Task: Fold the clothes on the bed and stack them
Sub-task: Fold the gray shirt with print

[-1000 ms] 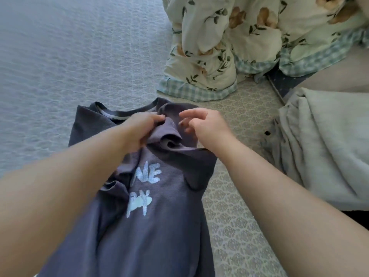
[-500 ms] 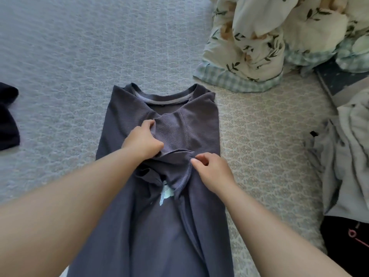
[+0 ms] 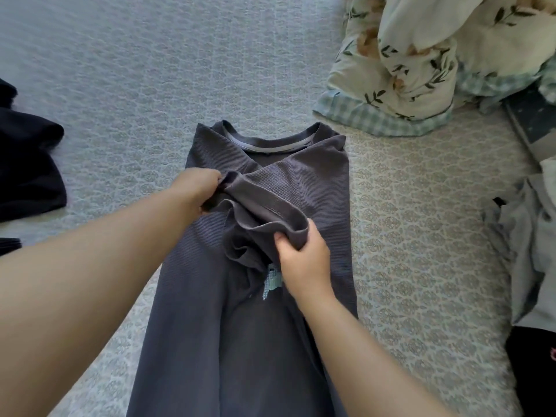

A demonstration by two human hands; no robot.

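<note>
Lying flat on the bed (image 3: pixel 421 236), a dark grey shirt (image 3: pixel 192 326) runs lengthwise straight away from the person, its ribbed neckline (image 3: pixel 267 145) at the far end and its lower part passing out of view at the bottom edge. Both sides are folded in toward the middle, so the garment forms a long narrow strip, with the long axis running from near to far and the collar pointing away.

Both hands work on the folded-in sleeve (image 3: pixel 270 200) that crosses the upper middle of the shirt. The left hand (image 3: pixel 195 188) has its fingers curled round the sleeve's left end, just left of the shirt's centre line, bunching the cloth. The right hand (image 3: pixel 304 257) sits nearer the person and a little to the right, pinching the sleeve's hem between thumb and fingers and lifting it slightly off the body of the shirt. Between the two hands the sleeve runs as a raised diagonal band (far-left to near-right). Just below the right hand, a scrap of pale blue print (image 3: pixel 270 281) shows in the gap between the folded sides.

A black garment (image 3: pixel 27 164) lies at the left edge, well apart from the shirt. A floral quilt (image 3: pixel 421 55) is heaped at the far right, and a rumpled pale grey cloth (image 3: pixel 529 245) lies at the right edge.
</note>
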